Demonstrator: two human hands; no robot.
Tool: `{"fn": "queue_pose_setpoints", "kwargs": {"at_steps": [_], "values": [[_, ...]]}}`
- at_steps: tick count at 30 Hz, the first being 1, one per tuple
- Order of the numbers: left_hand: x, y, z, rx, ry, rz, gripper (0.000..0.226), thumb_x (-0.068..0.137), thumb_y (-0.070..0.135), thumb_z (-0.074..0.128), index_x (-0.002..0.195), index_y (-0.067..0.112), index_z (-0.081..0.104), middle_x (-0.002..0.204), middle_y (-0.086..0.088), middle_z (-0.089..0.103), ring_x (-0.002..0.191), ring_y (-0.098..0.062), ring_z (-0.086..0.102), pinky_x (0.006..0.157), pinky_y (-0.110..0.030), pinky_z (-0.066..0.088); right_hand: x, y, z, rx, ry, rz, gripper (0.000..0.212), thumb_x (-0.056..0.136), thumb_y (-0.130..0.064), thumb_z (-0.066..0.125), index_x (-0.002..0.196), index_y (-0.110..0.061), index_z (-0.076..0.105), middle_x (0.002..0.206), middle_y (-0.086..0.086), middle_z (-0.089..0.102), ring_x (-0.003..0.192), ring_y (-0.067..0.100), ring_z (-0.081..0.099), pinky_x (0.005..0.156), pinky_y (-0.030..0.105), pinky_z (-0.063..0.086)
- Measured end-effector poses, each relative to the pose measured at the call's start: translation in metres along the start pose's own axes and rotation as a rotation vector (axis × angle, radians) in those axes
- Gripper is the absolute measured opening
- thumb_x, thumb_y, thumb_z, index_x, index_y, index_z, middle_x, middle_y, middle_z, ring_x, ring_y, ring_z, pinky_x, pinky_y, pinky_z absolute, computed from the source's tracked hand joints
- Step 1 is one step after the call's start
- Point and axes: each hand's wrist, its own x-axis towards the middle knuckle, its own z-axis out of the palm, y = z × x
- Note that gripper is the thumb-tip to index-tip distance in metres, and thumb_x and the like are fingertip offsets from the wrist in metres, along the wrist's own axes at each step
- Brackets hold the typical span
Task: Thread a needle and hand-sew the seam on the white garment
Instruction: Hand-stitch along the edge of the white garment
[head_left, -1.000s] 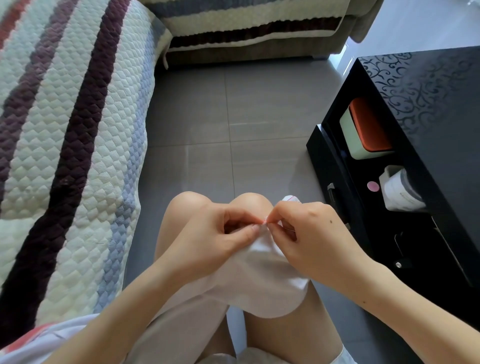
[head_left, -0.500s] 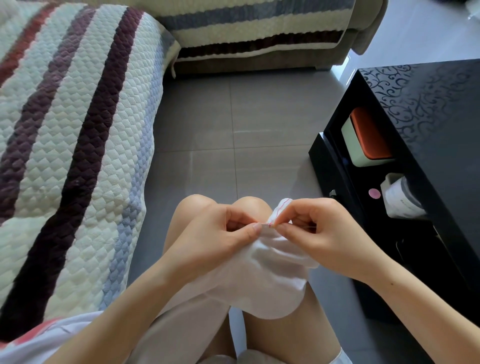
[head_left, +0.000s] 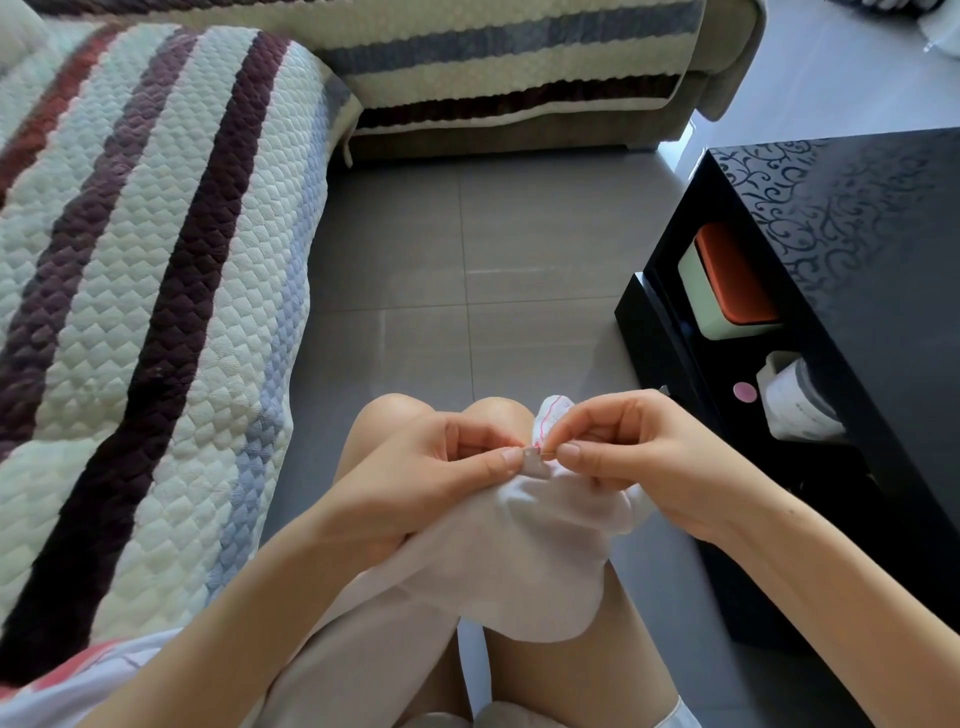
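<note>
A white garment (head_left: 524, 561) lies over my knees, its top edge lifted between both hands. A line of red stitches (head_left: 546, 423) runs along the raised seam. My left hand (head_left: 441, 467) pinches the fabric edge between thumb and forefinger. My right hand (head_left: 634, 457) pinches at the seam just beside it, thumb and forefinger closed on what looks like the needle (head_left: 543, 453), of which only a tiny glint shows. The thread is too fine to make out.
A quilted striped sofa cover (head_left: 145, 312) fills the left side and the back. To the right stands a black cabinet (head_left: 857, 218) with an open shelf holding an orange-lidded box (head_left: 727, 291) and a white roll (head_left: 795, 400). Grey floor tiles (head_left: 467, 260) lie ahead of my knees.
My right hand has shifted back left to the seam and its fingers closed in on the fabric edge. My left hand kept its pinch. The camera tilted up slightly.
</note>
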Motion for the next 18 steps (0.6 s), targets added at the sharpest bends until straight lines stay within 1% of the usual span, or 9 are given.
{"fn": "queue_pose_setpoints", "kwargs": {"at_steps": [3,5,7,11,13,14,15,17,18], "values": [[-0.001,0.003,0.001,-0.056,-0.027,-0.041,0.029,0.079,0.022,0.061,0.092,-0.001,0.071,0.072,-0.001,0.071,0.068,-0.005,0.064,0.06,-0.014,0.049,0.0,-0.003,-0.001,0.009,-0.044,0.042,0.006,0.082,0.0,0.067,0.079,-0.005,0.07,0.061,-0.012,0.063,0.055,0.0,0.053,0.05,0.011,0.035],[-0.001,0.004,0.002,-0.085,-0.035,-0.075,0.028,0.076,0.025,0.061,0.09,0.003,0.072,0.074,-0.002,0.072,0.069,-0.006,0.065,0.061,-0.014,0.05,0.0,-0.005,-0.002,0.014,-0.062,0.054,0.008,0.081,0.001,0.066,0.078,-0.005,0.07,0.063,-0.011,0.065,0.055,-0.001,0.055,0.051,0.01,0.037],[-0.001,0.003,0.002,-0.103,-0.038,-0.098,0.025,0.075,0.026,0.062,0.088,0.006,0.073,0.074,-0.003,0.072,0.068,-0.007,0.065,0.061,-0.015,0.05,0.001,-0.008,-0.002,0.016,-0.077,0.063,0.01,0.082,0.005,0.061,0.079,-0.002,0.067,0.062,-0.012,0.065,0.055,-0.002,0.056,0.051,0.008,0.039],[-0.001,0.003,0.002,-0.092,-0.03,-0.107,0.024,0.073,0.029,0.063,0.082,0.009,0.075,0.071,-0.004,0.07,0.066,-0.008,0.064,0.06,-0.016,0.05,0.003,-0.008,-0.003,0.031,-0.097,0.064,0.008,0.081,0.004,0.061,0.079,-0.001,0.067,0.063,-0.011,0.065,0.057,-0.002,0.058,0.053,0.008,0.04],[0.0,0.003,0.003,-0.089,-0.027,-0.105,0.026,0.073,0.03,0.064,0.082,0.008,0.076,0.073,-0.005,0.07,0.068,-0.009,0.064,0.061,-0.016,0.05,0.004,-0.006,-0.003,0.021,-0.108,0.065,0.01,0.08,-0.001,0.069,0.074,-0.009,0.069,0.064,-0.009,0.063,0.057,0.0,0.055,0.052,0.01,0.038],[0.0,0.003,0.004,-0.088,-0.023,-0.1,0.026,0.074,0.029,0.064,0.082,0.007,0.076,0.073,-0.005,0.07,0.068,-0.009,0.064,0.061,-0.016,0.05,0.004,-0.005,-0.002,0.011,-0.112,0.067,0.012,0.079,-0.006,0.071,0.071,-0.016,0.07,0.066,-0.007,0.061,0.057,0.001,0.052,0.051,0.011,0.036],[0.001,0.003,0.004,-0.089,-0.016,-0.093,0.026,0.075,0.029,0.064,0.081,0.007,0.075,0.071,-0.004,0.069,0.067,-0.008,0.063,0.06,-0.015,0.05,0.005,-0.003,-0.001,0.009,-0.113,0.071,0.012,0.078,-0.012,0.069,0.07,-0.02,0.069,0.069,-0.005,0.06,0.058,0.003,0.05,0.051,0.013,0.034],[0.001,0.004,0.005,-0.102,-0.003,-0.082,0.022,0.076,0.027,0.063,0.078,0.009,0.075,0.067,-0.001,0.068,0.063,-0.006,0.063,0.058,-0.014,0.049,0.005,0.002,0.0,0.046,-0.107,0.063,0.005,0.079,-0.016,0.065,0.074,-0.016,0.064,0.074,-0.001,0.059,0.06,0.004,0.049,0.051,0.014,0.033],[0.001,0.004,0.006,-0.111,0.001,-0.078,0.021,0.076,0.026,0.063,0.078,0.009,0.075,0.067,0.0,0.068,0.064,-0.005,0.063,0.058,-0.014,0.049,0.004,0.004,0.002,0.074,-0.107,0.055,0.006,0.081,-0.016,0.063,0.077,-0.012,0.061,0.074,-0.001,0.058,0.059,0.004,0.049,0.051,0.012,0.033]]}}
